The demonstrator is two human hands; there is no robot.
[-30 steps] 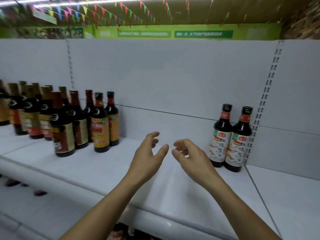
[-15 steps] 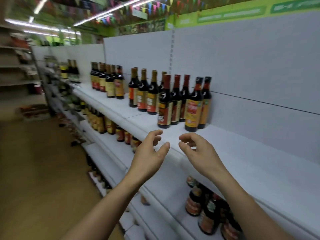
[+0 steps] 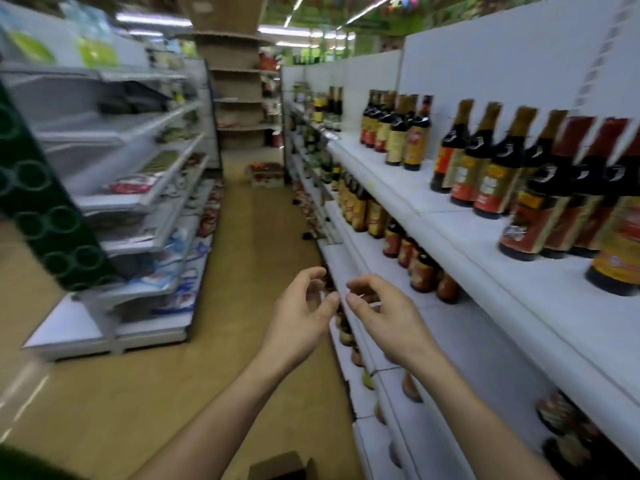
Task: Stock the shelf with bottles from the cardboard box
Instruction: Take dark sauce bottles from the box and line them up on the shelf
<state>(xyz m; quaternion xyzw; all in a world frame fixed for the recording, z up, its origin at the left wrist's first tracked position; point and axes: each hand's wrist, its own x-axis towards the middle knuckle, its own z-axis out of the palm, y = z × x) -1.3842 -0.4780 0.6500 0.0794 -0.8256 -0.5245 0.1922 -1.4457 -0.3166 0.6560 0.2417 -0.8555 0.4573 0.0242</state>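
My left hand [image 3: 300,313] and my right hand [image 3: 384,315] hover side by side in front of me, fingers loosely curled, holding nothing. They hang over the aisle beside the white shelf [image 3: 460,237] on my right. Dark bottles [image 3: 540,188] with red and gold labels stand in rows on the top shelf. More bottles [image 3: 420,268] sit on the shelf below. A corner of the cardboard box [image 3: 278,465] shows on the floor at the bottom edge, between my forearms.
A tan floor aisle [image 3: 242,254] runs ahead. A second shelving unit [image 3: 138,188] with packaged goods lines the left side. A cardboard display stand [image 3: 239,98] rises at the aisle's far end. A box of goods [image 3: 266,173] lies on the floor there.
The view has swung left, from facing the shelf to looking down the aisle. Both hands stay raised and empty, drifting lower. The cardboard box has come into view.
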